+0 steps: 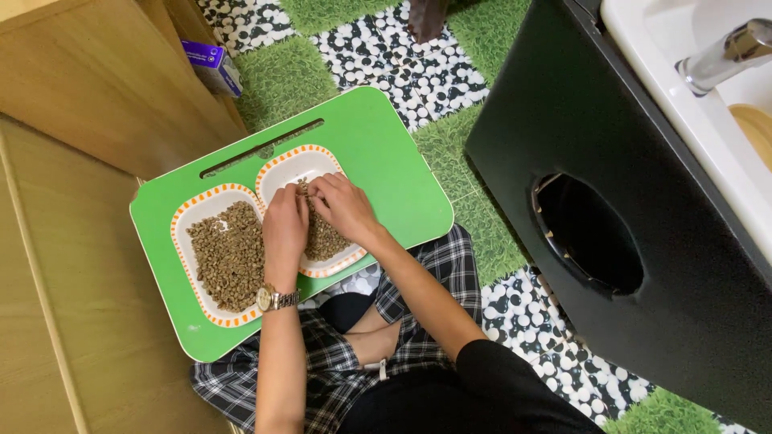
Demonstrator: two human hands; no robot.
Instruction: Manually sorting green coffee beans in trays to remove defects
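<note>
Both my left hand (285,225) and right hand (344,207) pinch brown pellets (322,237), fingers curled, over the right-side dish (283,167) on the green tray (386,161).

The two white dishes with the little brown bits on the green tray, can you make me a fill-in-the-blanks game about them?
1. The two dishes sit side by side on a ____ tray.
2. Both hands, the left hand and the right hand, are over the ____ dish.
3. The left dish is ____ than the right one, which shows bare white at its far end.
4. A ____ is worn on the left wrist.

Missing words: green; right; fuller; watch
</note>
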